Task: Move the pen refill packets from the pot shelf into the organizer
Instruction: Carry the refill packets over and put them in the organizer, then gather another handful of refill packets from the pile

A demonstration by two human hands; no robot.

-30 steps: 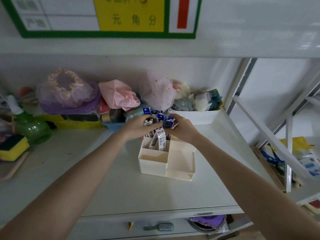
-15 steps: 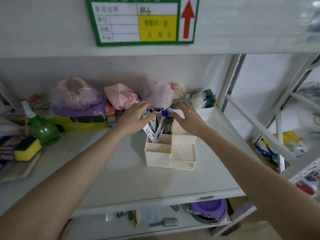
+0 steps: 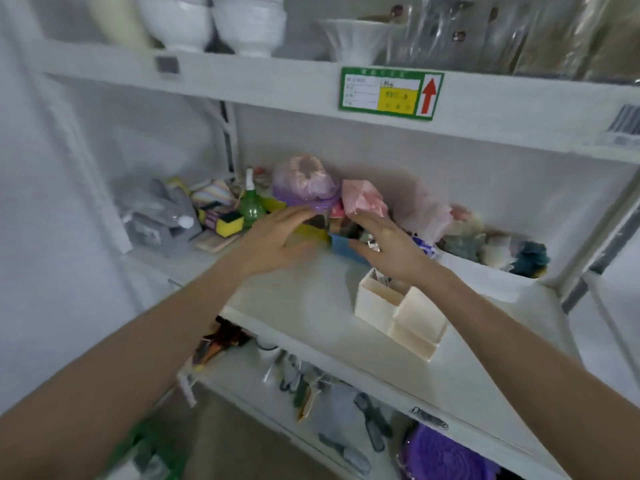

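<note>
Both hands hover open and empty at frame centre: left hand (image 3: pixel 277 237), right hand (image 3: pixel 388 247). Refill packets (image 3: pixel 424 245) stand behind the right hand, in the organizer (image 3: pixel 398 317). Risk: the withdrawing wrist may topple them.

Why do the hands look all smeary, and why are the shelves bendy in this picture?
Head view: the left hand and right hand are smeared by motion blur, so are the things behind them; the cream organizer is soft but readable; the wide-angle lens bows the shelf edge and tilts it; light is flat and soft, with no harsh glare.
</note>
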